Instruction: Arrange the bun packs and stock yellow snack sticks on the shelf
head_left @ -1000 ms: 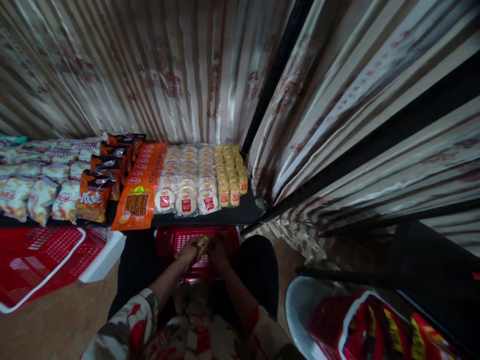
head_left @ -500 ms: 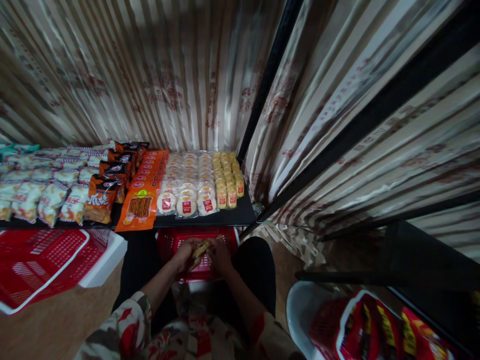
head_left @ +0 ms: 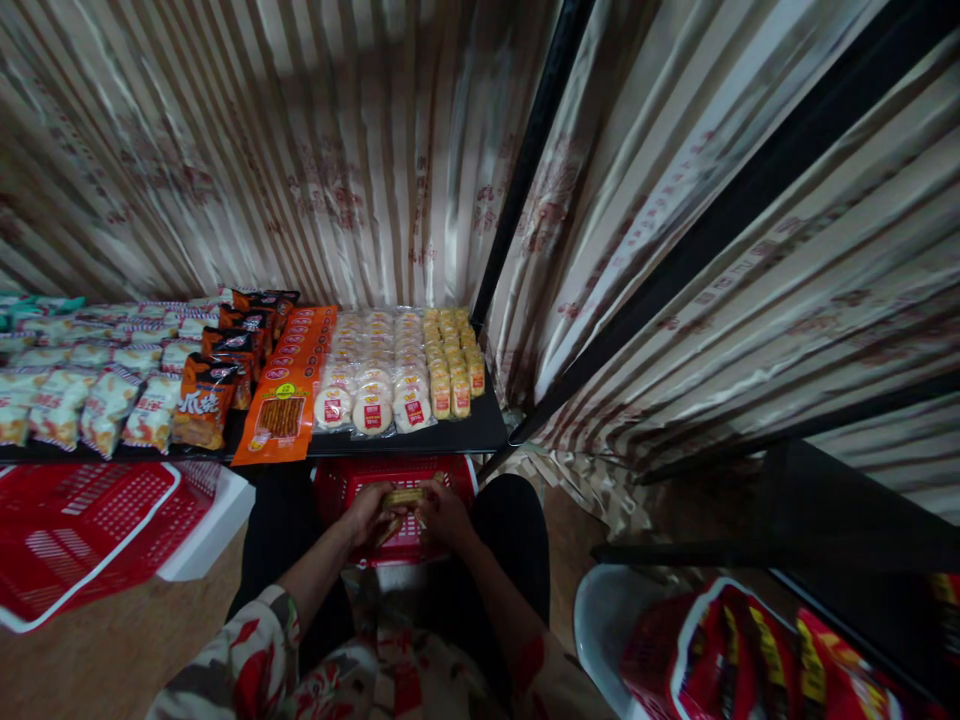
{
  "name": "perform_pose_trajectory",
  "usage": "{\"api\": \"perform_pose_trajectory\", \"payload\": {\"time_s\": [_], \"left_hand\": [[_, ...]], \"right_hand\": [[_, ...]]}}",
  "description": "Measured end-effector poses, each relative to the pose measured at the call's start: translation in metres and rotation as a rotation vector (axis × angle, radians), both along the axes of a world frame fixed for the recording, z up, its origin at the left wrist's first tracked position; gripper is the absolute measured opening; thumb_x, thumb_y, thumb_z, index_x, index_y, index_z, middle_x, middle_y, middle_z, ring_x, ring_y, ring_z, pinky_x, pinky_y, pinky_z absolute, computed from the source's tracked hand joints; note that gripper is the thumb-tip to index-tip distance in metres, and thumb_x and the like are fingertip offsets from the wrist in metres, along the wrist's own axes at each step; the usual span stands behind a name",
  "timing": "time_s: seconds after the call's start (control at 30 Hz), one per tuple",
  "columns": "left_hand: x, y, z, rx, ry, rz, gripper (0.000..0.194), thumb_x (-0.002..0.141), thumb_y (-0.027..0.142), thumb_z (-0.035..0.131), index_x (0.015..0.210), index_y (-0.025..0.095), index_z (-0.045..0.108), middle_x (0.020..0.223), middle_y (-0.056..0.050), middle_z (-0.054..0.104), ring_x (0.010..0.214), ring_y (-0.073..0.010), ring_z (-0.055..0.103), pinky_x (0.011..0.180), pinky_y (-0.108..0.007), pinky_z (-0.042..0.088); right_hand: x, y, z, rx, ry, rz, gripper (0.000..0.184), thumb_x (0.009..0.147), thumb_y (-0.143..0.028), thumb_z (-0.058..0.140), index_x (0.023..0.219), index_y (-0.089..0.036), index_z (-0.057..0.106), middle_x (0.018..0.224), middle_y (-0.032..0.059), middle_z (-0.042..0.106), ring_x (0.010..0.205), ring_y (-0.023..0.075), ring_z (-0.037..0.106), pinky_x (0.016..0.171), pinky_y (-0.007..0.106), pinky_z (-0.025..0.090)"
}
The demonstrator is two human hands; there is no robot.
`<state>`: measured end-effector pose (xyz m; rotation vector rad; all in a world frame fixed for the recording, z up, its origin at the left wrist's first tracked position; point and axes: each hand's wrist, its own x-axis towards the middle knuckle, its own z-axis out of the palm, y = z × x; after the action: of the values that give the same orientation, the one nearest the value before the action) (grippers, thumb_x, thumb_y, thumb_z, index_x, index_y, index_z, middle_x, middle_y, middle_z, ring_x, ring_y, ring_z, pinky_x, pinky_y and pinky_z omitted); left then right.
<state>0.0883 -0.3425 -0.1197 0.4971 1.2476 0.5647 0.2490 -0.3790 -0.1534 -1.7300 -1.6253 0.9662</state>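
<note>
Over a red plastic basket (head_left: 349,480) between the knees, my left hand (head_left: 369,512) and my right hand (head_left: 444,512) face each other. Both are closed on small yellowish packets (head_left: 405,497), one lying level between the fingers. Another brownish piece slants below it near my left hand. The packets resemble the yellow wrapped snacks (head_left: 454,365) at the right end of the black shelf, but dim light hides their print. Beside those snacks are rows of round white crackers (head_left: 373,405) in clear wrap.
Orange flat bags (head_left: 281,415), orange-black bags (head_left: 204,400) and white snack bags (head_left: 109,410) line the shelf (head_left: 480,430). Another red basket (head_left: 82,530) stands at left. Red packets (head_left: 739,650) fill a basket at lower right. Black poles and patterned curtains (head_left: 360,150) enclose the back.
The packets between my hands have turned from a slant to nearly level. My hands stay over the basket, and the goods on the shelf look the same.
</note>
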Motion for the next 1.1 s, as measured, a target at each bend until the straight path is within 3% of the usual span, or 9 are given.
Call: {"api": "perform_pose_trajectory", "payload": {"time_s": [0.23, 0.47, 0.67, 0.87, 1.1], "left_hand": [[0.004, -0.003, 0.007, -0.023, -0.121, 0.036, 0.024, 0.086, 0.028, 0.044, 0.085, 0.008, 0.056, 0.067, -0.01, 0.067, 0.052, -0.0117, 0.063, 0.044, -0.016, 0.048], [0.009, -0.004, 0.027, -0.063, -0.093, 0.048, 0.029, 0.087, 0.038, 0.042, 0.086, 0.011, 0.054, 0.062, -0.006, 0.066, 0.04, -0.0084, 0.055, 0.037, -0.015, 0.041], [0.012, -0.005, 0.021, 0.061, -0.122, 0.068, 0.031, 0.086, 0.04, 0.044, 0.086, 0.011, 0.056, 0.069, -0.007, 0.066, 0.051, -0.01, 0.059, 0.046, -0.017, 0.045], [0.013, -0.008, 0.028, 0.153, -0.095, -0.05, 0.04, 0.076, 0.05, 0.055, 0.081, 0.011, 0.063, 0.067, -0.005, 0.064, 0.053, -0.0105, 0.057, 0.048, -0.019, 0.041], [0.02, -0.012, 0.047, 0.276, -0.003, -0.199, 0.03, 0.057, 0.039, 0.074, 0.067, 0.013, 0.063, 0.061, 0.0, 0.061, 0.053, -0.0077, 0.051, 0.053, -0.018, 0.037]], "right_hand": [[-0.002, 0.0, -0.01, -0.035, 0.144, -0.094, 0.023, 0.078, -0.025, 0.045, 0.097, -0.019, 0.058, 0.091, 0.0053, 0.068, 0.083, 0.0169, 0.064, 0.077, 0.03, 0.048], [-0.005, 0.002, -0.008, -0.049, 0.253, -0.186, 0.022, 0.077, -0.03, 0.044, 0.091, -0.02, 0.058, 0.088, 0.005, 0.068, 0.082, 0.0174, 0.064, 0.077, 0.03, 0.049], [-0.002, 0.003, 0.002, -0.032, 0.326, -0.227, 0.024, 0.076, -0.033, 0.044, 0.088, -0.019, 0.059, 0.083, 0.0039, 0.068, 0.077, 0.0171, 0.064, 0.073, 0.029, 0.05], [0.004, 0.01, 0.009, 0.005, 0.448, -0.32, 0.028, 0.073, -0.032, 0.05, 0.096, -0.02, 0.056, 0.078, 0.002, 0.065, 0.07, 0.0162, 0.064, 0.065, 0.029, 0.052], [0.014, 0.02, 0.031, 0.084, 0.382, -0.267, 0.032, 0.07, -0.037, 0.058, 0.098, -0.02, 0.056, 0.076, -0.0005, 0.063, 0.068, 0.0141, 0.062, 0.065, 0.027, 0.052]]}}
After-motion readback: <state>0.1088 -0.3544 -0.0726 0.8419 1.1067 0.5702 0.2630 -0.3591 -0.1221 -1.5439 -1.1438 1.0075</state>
